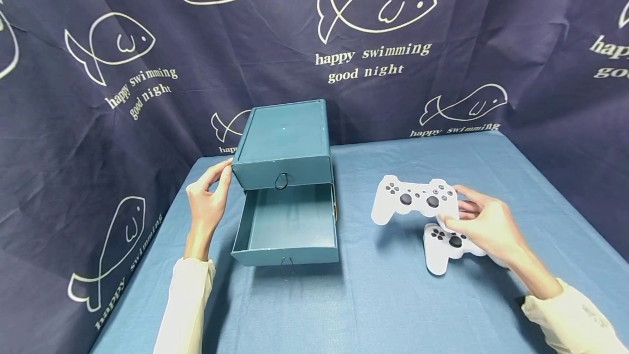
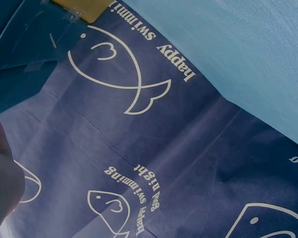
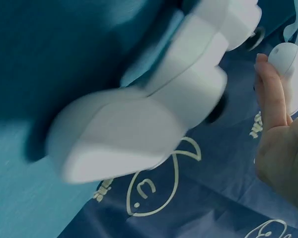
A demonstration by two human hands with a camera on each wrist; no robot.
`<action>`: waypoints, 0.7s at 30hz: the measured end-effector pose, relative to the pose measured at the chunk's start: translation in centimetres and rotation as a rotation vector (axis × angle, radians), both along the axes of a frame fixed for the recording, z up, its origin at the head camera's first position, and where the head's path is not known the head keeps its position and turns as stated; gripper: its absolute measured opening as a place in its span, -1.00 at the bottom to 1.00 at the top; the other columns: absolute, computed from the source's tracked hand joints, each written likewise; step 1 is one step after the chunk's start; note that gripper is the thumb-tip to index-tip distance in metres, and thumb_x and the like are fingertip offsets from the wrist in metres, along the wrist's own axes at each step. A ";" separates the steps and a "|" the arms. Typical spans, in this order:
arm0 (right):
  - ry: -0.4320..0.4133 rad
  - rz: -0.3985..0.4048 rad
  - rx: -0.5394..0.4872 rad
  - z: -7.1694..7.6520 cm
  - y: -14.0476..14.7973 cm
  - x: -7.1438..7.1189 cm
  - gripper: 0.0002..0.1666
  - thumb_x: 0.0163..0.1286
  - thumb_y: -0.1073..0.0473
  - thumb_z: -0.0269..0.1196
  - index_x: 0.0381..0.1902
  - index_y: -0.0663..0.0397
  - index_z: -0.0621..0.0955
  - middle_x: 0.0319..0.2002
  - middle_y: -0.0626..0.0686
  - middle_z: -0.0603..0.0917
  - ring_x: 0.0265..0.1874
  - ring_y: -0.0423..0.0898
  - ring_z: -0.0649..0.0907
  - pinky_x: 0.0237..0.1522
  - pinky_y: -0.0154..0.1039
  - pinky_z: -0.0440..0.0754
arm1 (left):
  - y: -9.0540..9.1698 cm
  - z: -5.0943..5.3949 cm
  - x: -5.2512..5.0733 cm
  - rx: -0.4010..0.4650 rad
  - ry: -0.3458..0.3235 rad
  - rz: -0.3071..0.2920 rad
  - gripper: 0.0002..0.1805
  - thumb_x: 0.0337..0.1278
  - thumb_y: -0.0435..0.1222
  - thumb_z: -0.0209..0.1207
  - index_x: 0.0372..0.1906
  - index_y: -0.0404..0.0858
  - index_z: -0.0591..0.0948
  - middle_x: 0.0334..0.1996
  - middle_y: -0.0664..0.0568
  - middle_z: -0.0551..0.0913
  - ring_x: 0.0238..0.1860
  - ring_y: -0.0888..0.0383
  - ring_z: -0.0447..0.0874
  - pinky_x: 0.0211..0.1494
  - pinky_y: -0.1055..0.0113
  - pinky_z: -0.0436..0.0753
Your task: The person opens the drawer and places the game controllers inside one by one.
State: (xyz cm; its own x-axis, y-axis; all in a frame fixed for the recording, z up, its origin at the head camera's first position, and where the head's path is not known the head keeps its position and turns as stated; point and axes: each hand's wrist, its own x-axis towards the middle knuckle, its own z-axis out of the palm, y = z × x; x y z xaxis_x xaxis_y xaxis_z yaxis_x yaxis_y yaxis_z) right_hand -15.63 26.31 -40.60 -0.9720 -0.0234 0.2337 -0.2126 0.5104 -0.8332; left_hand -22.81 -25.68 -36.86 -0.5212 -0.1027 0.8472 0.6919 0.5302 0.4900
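Cream fabric covers my forearms in the foreground, with the left sleeve at 8 o'clock and the right sleeve between 3 and 4 (hours read in the head view about the pulled-out lower drawer, 12 pointing to the far side). Beneath lies a blue tablecloth. At 3 o'clock, a white gamepad rests on the cloth, partly hidden by my right hand. That hand pinches the right grip of a white PlayStation-style controller, thumb on the near side and fingers on the far side; the controller is also at 3 o'clock, raised off the cloth, its button face visible and its shadow below. From the lower drawer's front hangs a thin wire loop. At 9 o'clock, my left hand, thumb and fingers parted and grasping nothing, touches with its tips the upper front left corner of the teal two-drawer cabinet; how firmly I cannot tell. At 12, the upper drawer is pushed in and bears a dark loop pull. Farthest, a navy curtain with white fish outlines and "happy swimming good night" spans 9 through 12 to 3.
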 end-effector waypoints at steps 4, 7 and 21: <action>-0.001 0.005 -0.001 0.5 -1.2 0.3 -0.14 0.21 0.27 0.51 0.42 0.40 0.45 0.01 0.52 0.66 -0.25 -0.55 0.64 -0.28 -0.51 0.63 | 0.0 0.0 0.0 -0.002 -0.001 0.000 -0.73 0.22 -0.61 0.29 -0.02 -0.41 0.78 -0.17 -0.21 0.80 -0.14 0.49 0.72 -0.05 0.56 0.54; -0.001 0.012 -0.005 0.8 -1.9 0.4 -0.14 0.19 0.28 0.52 0.41 0.40 0.45 0.00 0.51 0.67 -0.26 -0.54 0.65 -0.29 -0.50 0.64 | 0.0 0.0 0.1 -0.004 -0.002 -0.002 -0.74 0.22 -0.60 0.29 -0.01 -0.40 0.78 -0.16 -0.21 0.80 -0.14 0.48 0.72 -0.05 0.56 0.55; 0.030 0.084 -0.108 1.8 -4.8 0.4 -0.15 0.12 0.40 0.49 0.38 0.46 0.46 0.00 0.49 0.68 -0.24 -0.48 0.68 -0.28 -0.47 0.66 | 0.1 0.0 0.2 -0.009 0.004 0.011 -0.75 0.23 -0.60 0.28 -0.03 -0.41 0.78 -0.21 -0.22 0.80 -0.18 0.50 0.71 -0.06 0.57 0.54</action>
